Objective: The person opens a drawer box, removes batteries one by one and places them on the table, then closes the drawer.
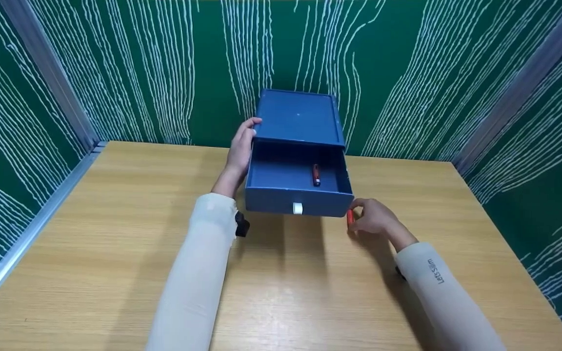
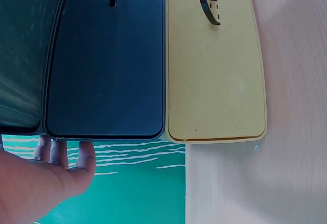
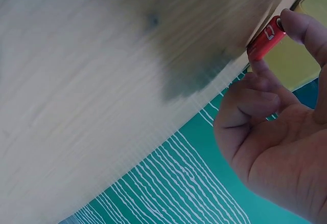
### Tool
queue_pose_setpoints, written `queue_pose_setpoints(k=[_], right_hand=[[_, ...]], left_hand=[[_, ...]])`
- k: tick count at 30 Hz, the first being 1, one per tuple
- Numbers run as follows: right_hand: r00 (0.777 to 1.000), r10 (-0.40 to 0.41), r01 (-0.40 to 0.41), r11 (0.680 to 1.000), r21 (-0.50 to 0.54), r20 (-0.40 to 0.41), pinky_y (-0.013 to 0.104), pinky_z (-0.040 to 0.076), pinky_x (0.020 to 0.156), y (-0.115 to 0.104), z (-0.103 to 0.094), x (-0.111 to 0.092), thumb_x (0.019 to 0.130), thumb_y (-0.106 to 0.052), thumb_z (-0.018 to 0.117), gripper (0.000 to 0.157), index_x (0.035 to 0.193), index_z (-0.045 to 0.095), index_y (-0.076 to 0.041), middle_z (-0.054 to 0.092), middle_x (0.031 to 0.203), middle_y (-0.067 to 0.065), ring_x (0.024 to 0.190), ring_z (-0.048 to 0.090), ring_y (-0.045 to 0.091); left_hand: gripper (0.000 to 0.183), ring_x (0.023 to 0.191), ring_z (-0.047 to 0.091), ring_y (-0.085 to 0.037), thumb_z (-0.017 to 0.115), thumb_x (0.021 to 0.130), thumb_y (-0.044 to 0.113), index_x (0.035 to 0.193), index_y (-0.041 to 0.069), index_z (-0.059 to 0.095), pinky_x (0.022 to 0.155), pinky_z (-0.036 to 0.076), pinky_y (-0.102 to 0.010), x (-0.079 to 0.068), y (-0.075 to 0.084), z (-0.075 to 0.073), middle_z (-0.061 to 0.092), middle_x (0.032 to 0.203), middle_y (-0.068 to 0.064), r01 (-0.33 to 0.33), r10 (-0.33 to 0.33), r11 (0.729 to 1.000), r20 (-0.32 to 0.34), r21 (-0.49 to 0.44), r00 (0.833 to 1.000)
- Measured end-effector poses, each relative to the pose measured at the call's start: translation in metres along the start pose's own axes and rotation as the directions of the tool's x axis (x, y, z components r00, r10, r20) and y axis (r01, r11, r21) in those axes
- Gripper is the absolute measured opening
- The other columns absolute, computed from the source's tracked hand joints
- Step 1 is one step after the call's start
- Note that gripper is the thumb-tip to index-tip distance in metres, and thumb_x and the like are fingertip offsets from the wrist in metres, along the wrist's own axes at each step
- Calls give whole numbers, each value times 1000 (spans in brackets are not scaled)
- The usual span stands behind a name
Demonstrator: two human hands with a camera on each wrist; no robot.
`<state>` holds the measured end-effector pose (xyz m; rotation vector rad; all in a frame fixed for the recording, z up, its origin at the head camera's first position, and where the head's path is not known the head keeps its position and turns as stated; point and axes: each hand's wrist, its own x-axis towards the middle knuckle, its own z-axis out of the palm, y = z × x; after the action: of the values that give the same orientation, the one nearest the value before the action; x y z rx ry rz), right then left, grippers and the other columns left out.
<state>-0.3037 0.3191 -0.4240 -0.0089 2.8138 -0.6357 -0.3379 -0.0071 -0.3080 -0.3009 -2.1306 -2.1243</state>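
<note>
A blue drawer unit (image 1: 300, 117) stands at the back of the table, its top drawer (image 1: 281, 173) pulled out. A red battery (image 1: 316, 174) lies inside that drawer, towards its right side. My left hand (image 1: 242, 151) rests against the unit's left side near the top, fingers fairly straight; the left wrist view shows its fingertips touching that side. To the right of the drawer's front corner, my right hand (image 1: 373, 215) pinches another red battery (image 3: 266, 38) between thumb and finger, low over the table.
Below the open drawer are a dark blue drawer front (image 2: 107, 65) and a yellow drawer front (image 2: 217, 75), each with a looped handle. The wooden table (image 1: 271, 302) meets green walls (image 1: 208, 73) with white wavy lines at the back and sides.
</note>
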Motion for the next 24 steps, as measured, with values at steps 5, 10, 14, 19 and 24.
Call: queue_pose_setpoints(k=[5, 10, 14, 19, 24], right_hand=[[1000, 9, -9, 1000, 3, 0, 31, 37, 62, 1, 1, -1, 66, -25, 72, 51, 112, 52, -24, 54, 96, 8, 79, 50, 23], [1000, 16, -16, 1000, 1, -4, 31, 37, 61, 1, 1, -1, 67, -24, 71, 51, 114, 51, -24, 55, 95, 7, 77, 51, 23], [1000, 21, -21, 1000, -2, -2, 32, 37, 64, 1, 0, -1, 67, -24, 71, 51, 114, 50, -24, 55, 97, 7, 80, 51, 24], [999, -31, 30, 998, -55, -29, 40, 36, 75, 2, 0, -2, 65, -24, 72, 54, 114, 52, -19, 54, 105, 10, 90, 46, 26], [998, -52, 50, 996, -78, -23, 48, 35, 85, 2, -2, -4, 65, -26, 72, 56, 117, 50, -20, 53, 112, 12, 94, 45, 27]], left_hand=[[39, 119, 35, -17, 24, 90, 17, 125, 13, 42, 102, 22, -36, 0, 0, 1, 34, 136, -3, -1, 1, 1000, 0, 2, 1000], [38, 120, 34, -18, 23, 91, 17, 125, 14, 41, 102, 22, -38, -1, 0, 0, 33, 137, -3, 0, 0, 1000, 10, -3, 1000], [38, 120, 33, -17, 24, 90, 17, 124, 15, 43, 103, 21, -37, 3, -4, 0, 34, 136, -2, -4, 4, 1000, 4, -19, 1000], [36, 119, 35, -15, 26, 90, 17, 120, 17, 47, 102, 22, -34, 13, -18, -1, 36, 134, 0, -24, 23, 999, -13, -21, 1000], [35, 119, 35, -13, 26, 91, 19, 119, 21, 47, 102, 22, -34, 17, -22, -1, 36, 134, 2, -16, 16, 1000, -15, -13, 1000]])
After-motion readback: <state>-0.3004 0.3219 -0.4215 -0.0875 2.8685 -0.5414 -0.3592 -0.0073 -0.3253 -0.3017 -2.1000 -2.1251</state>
